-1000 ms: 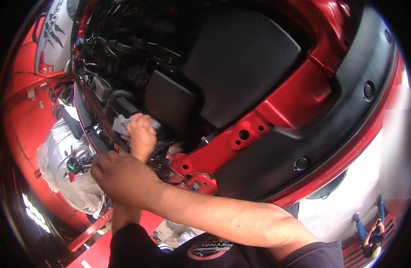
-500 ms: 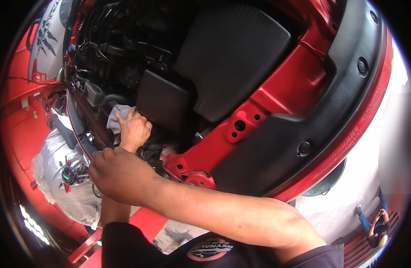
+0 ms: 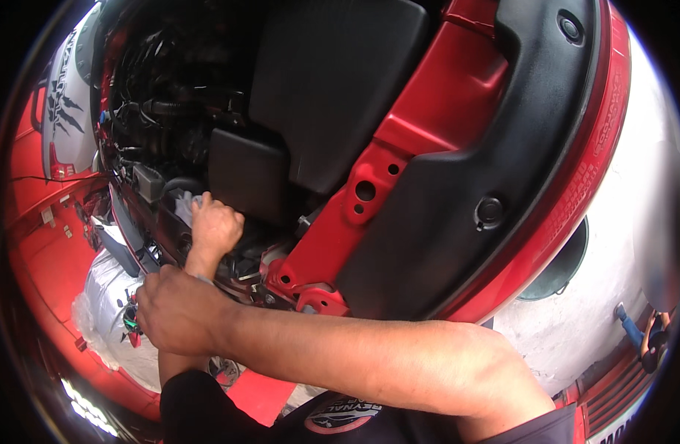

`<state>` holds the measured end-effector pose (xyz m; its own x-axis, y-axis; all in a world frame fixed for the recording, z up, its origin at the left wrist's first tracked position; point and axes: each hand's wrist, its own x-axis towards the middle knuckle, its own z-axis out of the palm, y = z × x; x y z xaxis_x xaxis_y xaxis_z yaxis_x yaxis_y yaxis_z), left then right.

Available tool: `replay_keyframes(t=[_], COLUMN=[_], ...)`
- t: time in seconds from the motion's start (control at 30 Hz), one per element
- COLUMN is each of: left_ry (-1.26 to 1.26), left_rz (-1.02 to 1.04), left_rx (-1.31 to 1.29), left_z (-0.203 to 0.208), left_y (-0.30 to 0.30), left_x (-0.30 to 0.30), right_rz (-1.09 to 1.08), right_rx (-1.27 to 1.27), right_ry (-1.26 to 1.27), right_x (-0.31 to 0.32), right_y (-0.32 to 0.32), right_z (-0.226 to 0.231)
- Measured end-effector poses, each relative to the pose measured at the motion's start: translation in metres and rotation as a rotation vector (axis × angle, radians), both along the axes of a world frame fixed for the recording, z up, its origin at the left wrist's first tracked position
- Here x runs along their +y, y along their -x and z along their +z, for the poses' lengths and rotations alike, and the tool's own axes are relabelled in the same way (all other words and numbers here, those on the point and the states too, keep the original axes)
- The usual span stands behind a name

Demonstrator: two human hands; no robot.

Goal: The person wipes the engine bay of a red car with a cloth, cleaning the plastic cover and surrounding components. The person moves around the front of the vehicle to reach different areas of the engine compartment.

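My left hand [image 3: 218, 226] reaches into the engine bay of a red car, its fingers closed on a grey cloth [image 3: 183, 209]. The cloth is partly hidden by the hand, beside a square black cover [image 3: 247, 174]. Across my left forearm lies my right arm, and my right hand [image 3: 178, 309] is curled near the car's fender edge. Whatever its fingers hold, if anything, is hidden from view. A larger black cover [image 3: 325, 89] lies farther in.
A red front crossmember [image 3: 332, 244] and a black plastic panel [image 3: 428, 229] run along the car's front. On the floor to the right is a dark bucket [image 3: 558, 266]. Plastic sheeting [image 3: 107, 296] wraps something at left. A person [image 3: 654, 340] sits at the far right.
The car has shifted left in the view. My left hand has pushed the cloth lower beside the square cover, and less of the cloth shows. My right hand remains curled.
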<state>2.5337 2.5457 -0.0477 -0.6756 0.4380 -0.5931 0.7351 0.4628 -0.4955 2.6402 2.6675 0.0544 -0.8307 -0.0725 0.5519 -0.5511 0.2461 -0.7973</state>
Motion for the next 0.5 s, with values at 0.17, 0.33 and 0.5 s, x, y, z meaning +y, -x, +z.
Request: replay_keyframes(t=[0.17, 0.33, 0.5], left_ry=[-0.361, -0.77, -0.629], left_rz=[0.139, 0.312, 0.059], left_rx=[0.049, 0.132, -0.343], left_z=[0.025, 0.065, 0.039], left_y=[-0.017, -0.011, -0.03], left_x=[-0.005, -0.045, -0.025], right_rz=[-0.074, 0.133, 0.317], right_rx=[0.095, 0.285, 0.198], right_ry=[-0.031, -0.11, -0.177], right_x=[-0.006, -0.007, 0.0], right_y=[-0.011, -0.042, -0.038], right_z=[-0.003, 0.012, 0.009])
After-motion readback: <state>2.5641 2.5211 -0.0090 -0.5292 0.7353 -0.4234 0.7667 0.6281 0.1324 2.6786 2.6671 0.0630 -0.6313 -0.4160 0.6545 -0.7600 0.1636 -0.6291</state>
